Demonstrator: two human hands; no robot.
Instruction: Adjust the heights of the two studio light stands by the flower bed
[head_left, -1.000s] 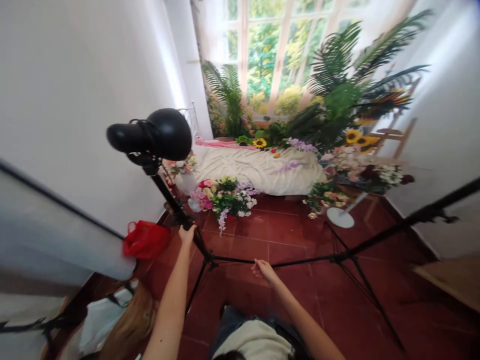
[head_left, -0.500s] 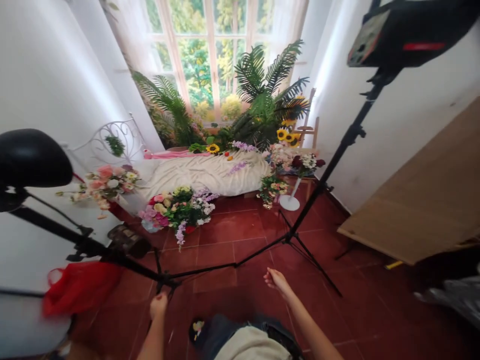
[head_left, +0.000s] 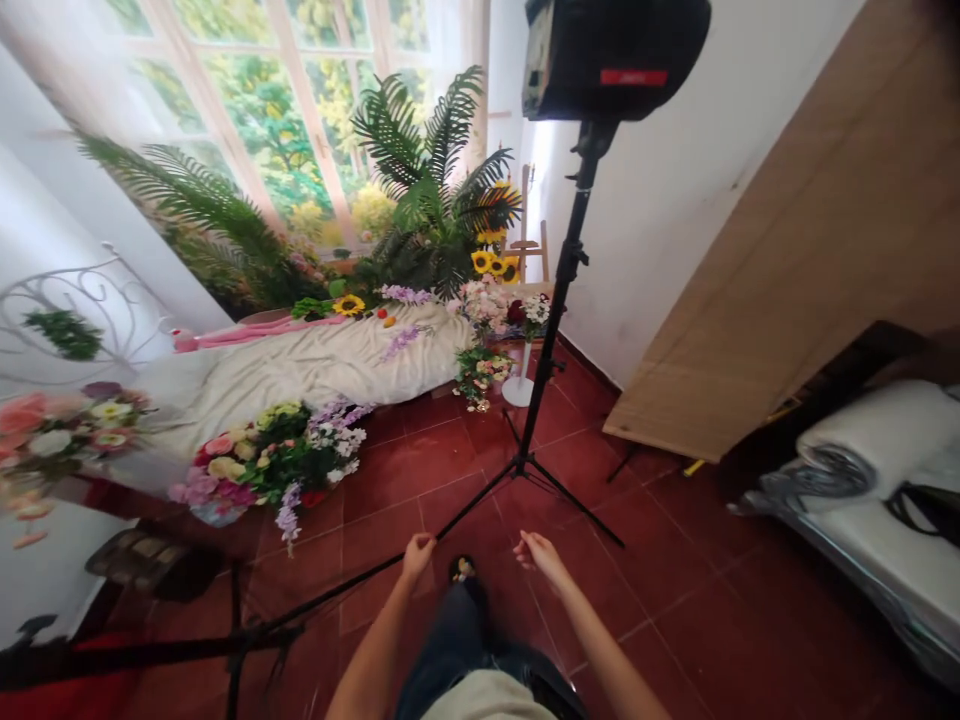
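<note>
The left forearm (head_left: 379,640) is angled toward one o'clock, the right forearm (head_left: 602,642) toward eleven; the left hand (head_left: 418,555) and right hand (head_left: 541,557) are held apart, their fingers (head_left: 523,552) loosely curled.

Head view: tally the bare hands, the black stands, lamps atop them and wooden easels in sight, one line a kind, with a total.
Hands: 2, left hand and right hand
Stands: 2, right stand and left stand
Lamp atop a stand: 1
Easel: 1
Total: 6

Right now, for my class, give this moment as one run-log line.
stand: lamp on top | left hand: by leg, contact unclear | right hand: half-curled over floor, nothing visibly held
</note>
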